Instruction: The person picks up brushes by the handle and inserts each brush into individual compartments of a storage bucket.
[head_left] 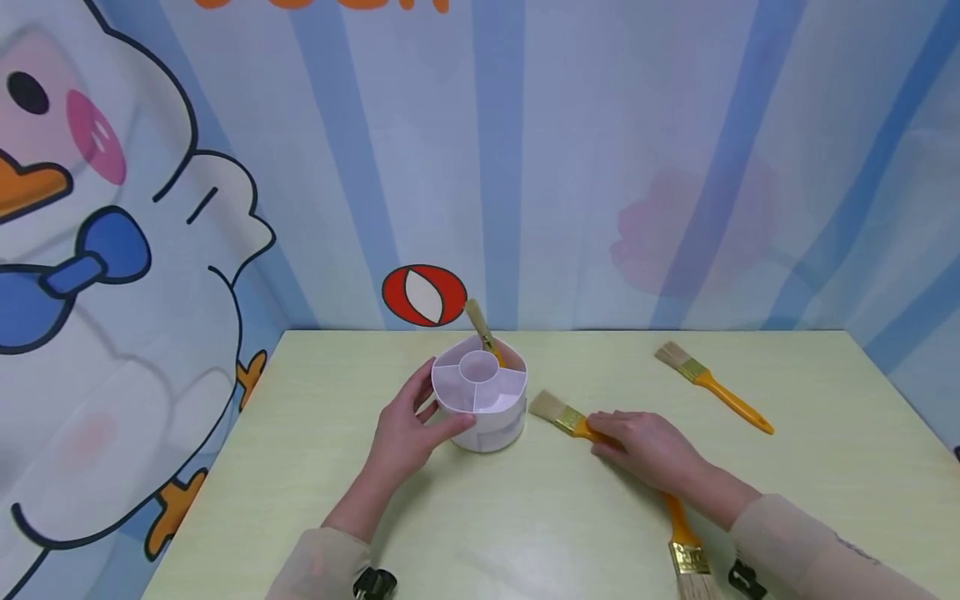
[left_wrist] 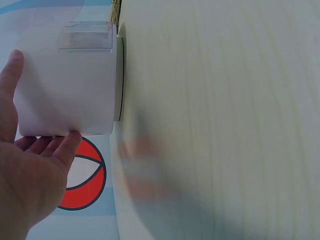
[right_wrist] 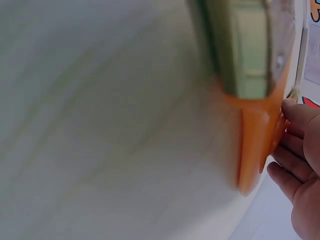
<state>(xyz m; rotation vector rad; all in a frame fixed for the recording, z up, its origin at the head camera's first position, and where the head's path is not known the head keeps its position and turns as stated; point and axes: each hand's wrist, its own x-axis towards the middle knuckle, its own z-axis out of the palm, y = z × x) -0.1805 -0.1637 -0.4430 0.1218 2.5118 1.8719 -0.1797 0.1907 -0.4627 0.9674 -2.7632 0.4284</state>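
A white round desk organizer (head_left: 491,433) with several compartments stands on the table. My left hand (head_left: 405,429) holds it from the left, thumb at the front and fingers round the far side; the left wrist view shows its smooth wall (left_wrist: 67,87). One paintbrush (head_left: 480,321) stands bristles up in a back-right compartment. To the organizer's right, my right hand (head_left: 648,446) pinches the orange handle of another paintbrush (head_left: 566,417), whose bristles point toward the organizer. The hand covers most of that handle. In the right wrist view a nearer brush handle (right_wrist: 255,135) is blurred.
A paintbrush (head_left: 716,392) lies at the back right of the pale wooden table (head_left: 247,500). A wider paintbrush (head_left: 686,546) lies at the front, partly beneath the right forearm and cut off by the frame. Behind the table hangs a blue striped backdrop (head_left: 570,167) with a cartoon duck.
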